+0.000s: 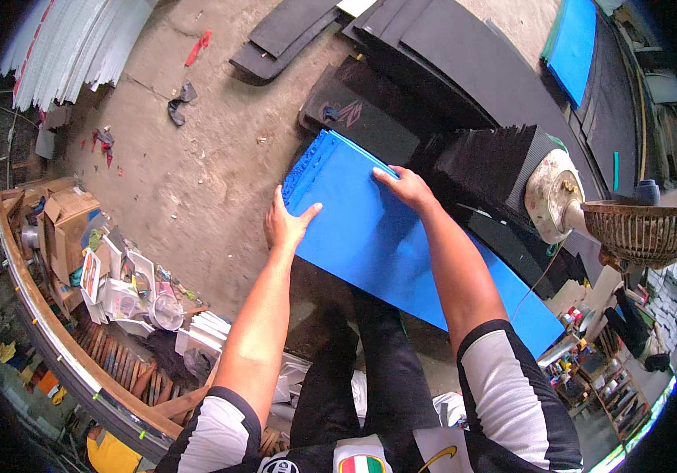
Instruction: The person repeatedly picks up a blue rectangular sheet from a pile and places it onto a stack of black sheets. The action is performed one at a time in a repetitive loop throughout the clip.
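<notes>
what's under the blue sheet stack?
Black foam sheets show past the far end of the blue sheet stack; concrete floor lies left. Directly beneath is covered. Both hands rest on it.

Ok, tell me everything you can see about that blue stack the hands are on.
The blue stack is a pile of bright blue flat sheets, smooth and matte, possibly plastic or foam. It lies long and slanted, from upper left to lower right, its far end ragged where sheet edges sit unevenly. The left hand presses its left edge, thumb on top. The right hand lies flat on the top sheet. Black ribbed sheets border its right side.
</notes>
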`<state>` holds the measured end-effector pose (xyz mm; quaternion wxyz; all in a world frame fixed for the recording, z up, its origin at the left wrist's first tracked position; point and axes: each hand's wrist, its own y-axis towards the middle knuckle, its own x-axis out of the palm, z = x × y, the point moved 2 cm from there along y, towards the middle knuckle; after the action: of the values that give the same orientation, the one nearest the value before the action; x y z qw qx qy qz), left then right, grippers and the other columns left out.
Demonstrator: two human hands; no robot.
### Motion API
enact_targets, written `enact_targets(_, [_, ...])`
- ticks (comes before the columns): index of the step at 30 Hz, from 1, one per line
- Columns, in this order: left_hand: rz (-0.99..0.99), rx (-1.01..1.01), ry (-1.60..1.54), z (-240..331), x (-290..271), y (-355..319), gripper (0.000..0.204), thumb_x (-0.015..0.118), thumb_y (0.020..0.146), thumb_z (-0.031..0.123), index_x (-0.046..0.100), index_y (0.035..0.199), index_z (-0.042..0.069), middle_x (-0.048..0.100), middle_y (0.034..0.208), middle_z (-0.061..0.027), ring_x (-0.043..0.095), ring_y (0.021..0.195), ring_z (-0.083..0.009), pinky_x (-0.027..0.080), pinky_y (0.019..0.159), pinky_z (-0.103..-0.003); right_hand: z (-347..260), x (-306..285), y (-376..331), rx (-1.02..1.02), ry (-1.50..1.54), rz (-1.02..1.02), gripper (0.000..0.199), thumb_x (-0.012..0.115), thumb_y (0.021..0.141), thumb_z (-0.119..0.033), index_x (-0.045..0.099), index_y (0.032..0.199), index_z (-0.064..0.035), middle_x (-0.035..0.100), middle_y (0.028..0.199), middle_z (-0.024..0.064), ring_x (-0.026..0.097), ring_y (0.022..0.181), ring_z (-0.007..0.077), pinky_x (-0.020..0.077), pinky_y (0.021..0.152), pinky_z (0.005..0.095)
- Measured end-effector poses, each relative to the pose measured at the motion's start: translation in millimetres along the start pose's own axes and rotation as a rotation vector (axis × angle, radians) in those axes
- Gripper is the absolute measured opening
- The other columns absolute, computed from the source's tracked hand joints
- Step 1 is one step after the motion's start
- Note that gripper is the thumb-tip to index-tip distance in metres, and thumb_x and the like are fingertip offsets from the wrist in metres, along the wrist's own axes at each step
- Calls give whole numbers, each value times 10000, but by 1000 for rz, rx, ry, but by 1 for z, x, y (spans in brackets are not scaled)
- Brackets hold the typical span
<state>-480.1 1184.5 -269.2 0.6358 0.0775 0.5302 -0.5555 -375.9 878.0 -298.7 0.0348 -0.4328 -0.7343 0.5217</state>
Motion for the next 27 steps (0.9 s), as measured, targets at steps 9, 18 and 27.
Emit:
enact_targets(9, [-122,-106,182,0,-2,0,1203,746,733,733,251,1579,36,413,1551,-246,380,1443,-407,309,1180,-541,-14,0,-21,102,-188,69,1090,507,765,-910,416,1561,-172,446,1562,183,403,1463,339,348,1166,516])
enact_targets(18, [-168,-39,-83,-5,-7,-190,939,723,836,612,409,1548,87,97,1648,-336,145,1530,-488,182,1224,-582,-19,83,-164,-75,-236,482,801,626,929,-582,377,1567,-167,302,1605,292,303,1486,453,333,1164,566])
enact_targets(27, [-439,98,-205,-48,-86,-300,540,732,895,470,701,1219,39,736,1132,-182,704,1077,-316,535,944,-417,-19,120,-346,-51,-29,205,632,662,929,-500,583,1393,-79,547,1455,209,545,1313,381,450,1088,474])
